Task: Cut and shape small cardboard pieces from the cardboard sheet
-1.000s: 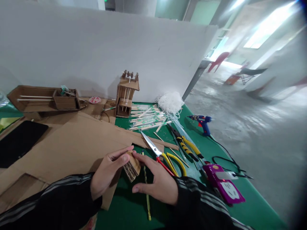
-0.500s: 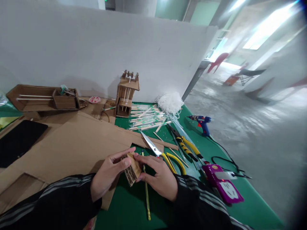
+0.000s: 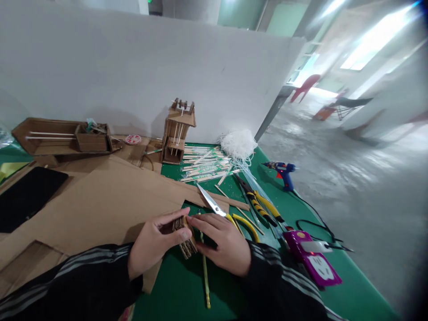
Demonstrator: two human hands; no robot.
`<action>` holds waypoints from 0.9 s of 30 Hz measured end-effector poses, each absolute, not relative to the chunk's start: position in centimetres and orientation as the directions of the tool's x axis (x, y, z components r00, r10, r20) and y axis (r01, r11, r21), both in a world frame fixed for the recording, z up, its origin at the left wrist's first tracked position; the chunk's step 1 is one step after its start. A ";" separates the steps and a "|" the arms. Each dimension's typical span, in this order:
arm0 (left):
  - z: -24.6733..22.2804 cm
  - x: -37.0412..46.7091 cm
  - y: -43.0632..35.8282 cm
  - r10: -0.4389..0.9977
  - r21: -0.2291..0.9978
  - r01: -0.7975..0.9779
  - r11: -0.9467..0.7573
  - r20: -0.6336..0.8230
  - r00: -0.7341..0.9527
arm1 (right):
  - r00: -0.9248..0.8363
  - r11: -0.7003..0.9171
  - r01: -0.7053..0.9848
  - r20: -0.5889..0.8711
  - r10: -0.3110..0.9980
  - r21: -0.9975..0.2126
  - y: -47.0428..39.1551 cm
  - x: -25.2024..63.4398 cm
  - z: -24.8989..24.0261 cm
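Between my two hands is a small stack of cardboard pieces (image 3: 187,248), its corrugated edges turned toward me. My left hand (image 3: 157,240) grips it from the left, thumb across the near edges and fingers behind. From the right, my right hand (image 3: 225,243) holds the other side with its fingertips. Beneath my right fingers a yellow-green pencil (image 3: 206,278) lies on the green table. Just beyond that hand are yellow-handled scissors (image 3: 214,203), blades pointing away. A large cardboard sheet (image 3: 110,200) lies to the left, partly under my left forearm.
Pliers (image 3: 259,203), a blue glue gun (image 3: 284,174) and a purple power strip (image 3: 314,258) lie right. Wrapped sticks (image 3: 205,162) and a white string bundle (image 3: 238,143) are at the back, near a cardboard tower (image 3: 177,133). A cardboard tray (image 3: 50,136) and black phone (image 3: 30,196) lie left.
The cardboard stack has turned in my hands, so its layered edges face me more and less of its flat face shows. My left thumb has shifted right across it.
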State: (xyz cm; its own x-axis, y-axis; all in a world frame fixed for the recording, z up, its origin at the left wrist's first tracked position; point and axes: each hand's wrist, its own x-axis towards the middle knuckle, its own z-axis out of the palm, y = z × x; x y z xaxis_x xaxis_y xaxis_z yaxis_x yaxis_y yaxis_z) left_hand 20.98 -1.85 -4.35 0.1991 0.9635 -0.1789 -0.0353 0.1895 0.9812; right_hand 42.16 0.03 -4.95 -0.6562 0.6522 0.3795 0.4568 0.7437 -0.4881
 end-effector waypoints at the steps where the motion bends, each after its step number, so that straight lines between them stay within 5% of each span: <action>1: -4.4 21.0 -1.9 0.963 0.984 -0.015 0.177 -0.171 0.208 | -0.646 0.756 0.467 0.407 0.646 -0.459 0.0 42.1 -5.0; 27: -4.9 21.2 -2.2 0.951 0.974 -0.112 0.198 -0.163 0.265 | -0.638 0.807 0.515 0.499 0.586 -0.289 -0.7 41.9 -4.3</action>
